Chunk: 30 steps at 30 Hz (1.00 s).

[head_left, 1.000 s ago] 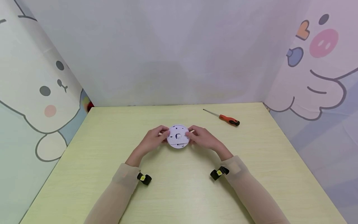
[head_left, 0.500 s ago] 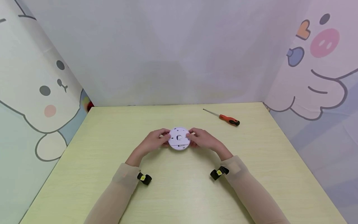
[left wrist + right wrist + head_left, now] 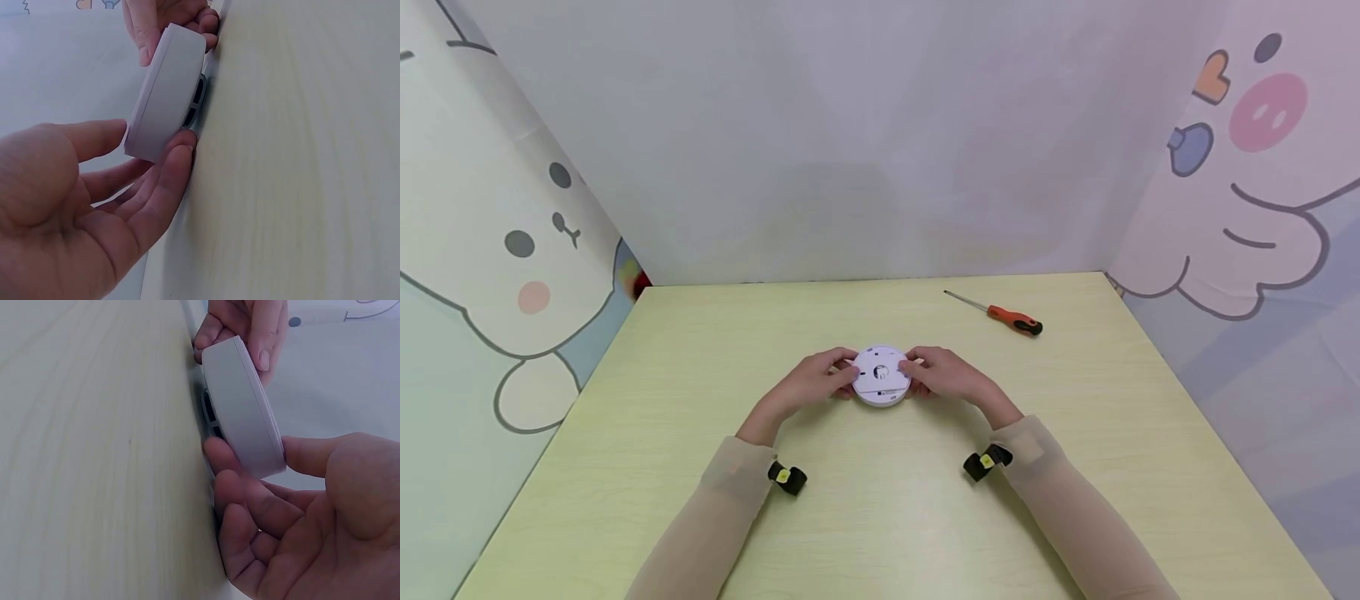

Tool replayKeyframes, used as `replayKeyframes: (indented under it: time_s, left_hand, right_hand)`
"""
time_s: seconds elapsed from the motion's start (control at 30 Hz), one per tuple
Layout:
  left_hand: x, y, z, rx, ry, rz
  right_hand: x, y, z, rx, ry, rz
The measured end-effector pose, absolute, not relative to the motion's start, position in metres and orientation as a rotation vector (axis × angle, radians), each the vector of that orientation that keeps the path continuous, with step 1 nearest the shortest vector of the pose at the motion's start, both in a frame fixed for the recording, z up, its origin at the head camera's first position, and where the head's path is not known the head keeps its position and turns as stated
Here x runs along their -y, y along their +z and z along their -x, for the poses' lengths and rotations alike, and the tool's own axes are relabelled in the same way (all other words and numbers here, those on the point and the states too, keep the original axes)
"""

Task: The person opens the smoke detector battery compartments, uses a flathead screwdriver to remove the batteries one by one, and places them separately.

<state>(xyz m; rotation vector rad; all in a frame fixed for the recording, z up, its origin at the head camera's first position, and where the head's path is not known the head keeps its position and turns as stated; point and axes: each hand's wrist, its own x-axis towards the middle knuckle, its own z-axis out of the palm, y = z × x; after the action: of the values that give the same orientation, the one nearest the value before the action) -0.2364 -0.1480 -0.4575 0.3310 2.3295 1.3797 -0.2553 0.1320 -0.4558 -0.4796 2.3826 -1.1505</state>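
Note:
A round white smoke detector is held between both hands near the middle of the table, its flat back with a central hole and small labels turned up. My left hand pinches its left edge, thumb on the back and fingers underneath. On the opposite edge my right hand grips it the same way. The left wrist view shows the detector's smooth side wall and a dark slotted vent on its underside, close to the tabletop. In the right wrist view, curled fingers support it from below.
A screwdriver with a red and black handle lies at the back right of the wooden table. Pale cloth walls with cartoon animals stand around the back and sides. Black wrist cameras sit on both cuffs.
Both hands have brought the smoke detector slightly nearer to me and lower. It has tilted a little, so its near side wall shows more. The screwdriver has stayed put.

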Motion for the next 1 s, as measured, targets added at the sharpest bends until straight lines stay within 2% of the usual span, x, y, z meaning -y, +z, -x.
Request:
replayKeyframes:
  time_s: [0.57,1.0]
  left_hand:
    - [0.153,-0.452,0.235,-2.345,1.269,-0.451]
    - [0.150,-0.451,0.235,-2.358,1.318,-0.437]
  right_hand:
    - [-0.132,-0.458,0.257,-2.404,-1.149,0.460]
    - [-0.133,-0.435,0.253,-2.655,-1.000,0.695]
